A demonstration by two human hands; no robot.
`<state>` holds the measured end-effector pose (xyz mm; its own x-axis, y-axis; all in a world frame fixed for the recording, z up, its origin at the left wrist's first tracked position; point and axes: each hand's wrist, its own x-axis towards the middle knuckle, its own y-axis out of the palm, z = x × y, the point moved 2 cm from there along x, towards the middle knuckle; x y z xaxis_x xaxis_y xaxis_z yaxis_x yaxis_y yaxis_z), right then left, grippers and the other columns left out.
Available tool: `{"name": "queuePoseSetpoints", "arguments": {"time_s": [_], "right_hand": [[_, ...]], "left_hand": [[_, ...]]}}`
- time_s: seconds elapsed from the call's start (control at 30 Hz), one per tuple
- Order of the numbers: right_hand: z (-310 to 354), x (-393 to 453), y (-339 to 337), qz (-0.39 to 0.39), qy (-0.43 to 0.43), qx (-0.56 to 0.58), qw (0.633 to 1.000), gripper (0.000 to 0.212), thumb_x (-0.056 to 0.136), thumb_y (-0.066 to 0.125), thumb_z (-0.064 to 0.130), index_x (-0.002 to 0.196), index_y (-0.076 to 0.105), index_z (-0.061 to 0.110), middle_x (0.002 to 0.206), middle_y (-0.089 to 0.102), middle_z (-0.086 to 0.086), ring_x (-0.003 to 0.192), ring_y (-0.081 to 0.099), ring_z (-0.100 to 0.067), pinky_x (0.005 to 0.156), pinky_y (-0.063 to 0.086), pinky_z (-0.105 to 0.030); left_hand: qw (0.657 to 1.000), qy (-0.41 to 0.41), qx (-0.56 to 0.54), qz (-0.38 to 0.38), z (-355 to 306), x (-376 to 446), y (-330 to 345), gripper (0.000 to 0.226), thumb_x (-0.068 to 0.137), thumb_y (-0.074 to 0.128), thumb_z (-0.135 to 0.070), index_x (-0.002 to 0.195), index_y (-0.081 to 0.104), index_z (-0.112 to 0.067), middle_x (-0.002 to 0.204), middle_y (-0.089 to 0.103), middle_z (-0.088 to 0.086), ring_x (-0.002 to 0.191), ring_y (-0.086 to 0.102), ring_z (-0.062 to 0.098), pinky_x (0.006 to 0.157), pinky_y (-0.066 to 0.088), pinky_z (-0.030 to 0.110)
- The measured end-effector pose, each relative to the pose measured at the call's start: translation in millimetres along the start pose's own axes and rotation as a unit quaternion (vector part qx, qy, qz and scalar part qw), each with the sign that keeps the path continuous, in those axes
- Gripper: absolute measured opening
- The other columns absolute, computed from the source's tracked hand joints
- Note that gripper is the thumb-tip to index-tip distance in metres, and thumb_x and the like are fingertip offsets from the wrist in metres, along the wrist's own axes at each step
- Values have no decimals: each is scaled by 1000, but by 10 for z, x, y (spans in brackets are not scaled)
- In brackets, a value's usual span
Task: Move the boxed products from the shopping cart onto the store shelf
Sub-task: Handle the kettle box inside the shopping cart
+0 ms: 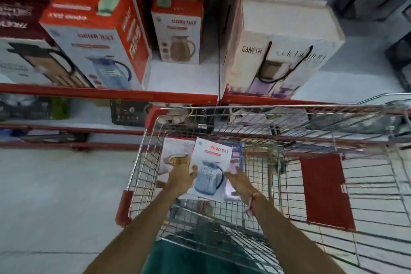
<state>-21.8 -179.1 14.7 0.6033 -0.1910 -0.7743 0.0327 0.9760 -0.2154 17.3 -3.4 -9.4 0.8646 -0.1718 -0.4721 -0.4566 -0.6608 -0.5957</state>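
Both my arms reach down into a wire shopping cart (311, 109). A white "Good Day" box with a blue jug picture (211, 162) lies in the cart's left end. My left hand (181, 177) grips its left edge, thumb on the front face. My right hand (239, 181) is against its right edge with fingers spread. A second box with a golden jug picture (172, 155) lies to the left of it, partly under my left hand. On the red-edged store shelf (182, 78) stand two matching boxes: a large one (97, 38) and a smaller one (178, 31).
A white "Ganesh" box (287, 51) stands on the shelf at right. Dark boxes (20, 29) fill the shelf's left. Lower shelves (66, 127) hold more goods. A red child-seat flap (324, 189) hangs in the cart. A second cart's rim (387, 98) is at far right.
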Motion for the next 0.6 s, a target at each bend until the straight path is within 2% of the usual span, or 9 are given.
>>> {"name": "queuePoseSetpoints", "arguments": {"time_s": [0.07,0.1,0.2,0.3,0.4,0.47,0.53,0.6], "right_hand": [[-50,117,56,-1,33,1,999,26,94,54,17,119,48,14,113,54,-9,106,54,-31,100,46,-50],[-92,180,77,4,37,-2,999,30,93,54,16,123,49,11,121,57,-12,109,56,-33,102,45,-55],[-192,433,104,12,30,-15,999,28,91,52,10,119,55,13,125,62,-18,110,60,-38,96,48,-60],[64,223,62,-5,10,-28,1000,34,88,53,6,121,54,14,116,65,-14,104,63,-34,89,54,-54],[245,-87,-46,7,-35,-15,999,37,89,53,1,121,54,18,111,66,-7,103,63,-28,84,57,-52],[293,-283,-116,26,-74,11,997,38,89,57,0,122,55,18,112,66,-4,104,63,-24,80,59,-47],[338,-423,-142,38,-100,21,994,36,87,61,0,119,56,18,114,67,-5,97,65,-20,74,61,-42],[408,-487,-125,29,-125,-1,992,34,85,64,0,108,57,23,112,67,-5,89,67,-16,74,61,-43]], "left_hand": [[1000,-17,5,19,68,73,83,50,88,57,-24,130,37,-6,116,61,24,97,62,38,77,49,40],[998,-39,17,38,110,96,126,50,89,56,-26,130,36,-5,115,61,26,99,61,39,78,49,41],[993,-100,-2,67,126,122,96,45,89,57,-24,129,46,-5,122,62,20,109,59,35,88,48,39],[994,-90,-43,46,97,56,-55,43,84,63,-22,125,54,-12,122,65,12,110,61,29,94,51,42],[993,-48,-104,12,-10,-177,-334,43,81,68,-17,123,57,-14,119,67,6,107,63,20,90,53,38],[986,-29,-163,-4,-82,-381,-524,47,78,70,-13,124,57,-18,112,67,0,102,63,17,82,57,33],[979,-24,-201,-6,-107,-536,-651,53,76,72,-12,125,55,-21,101,67,-15,97,64,15,71,60,26],[980,-9,-195,-22,-116,-588,-725,52,73,75,-9,121,58,-16,85,68,-30,96,66,15,68,60,24]]}}
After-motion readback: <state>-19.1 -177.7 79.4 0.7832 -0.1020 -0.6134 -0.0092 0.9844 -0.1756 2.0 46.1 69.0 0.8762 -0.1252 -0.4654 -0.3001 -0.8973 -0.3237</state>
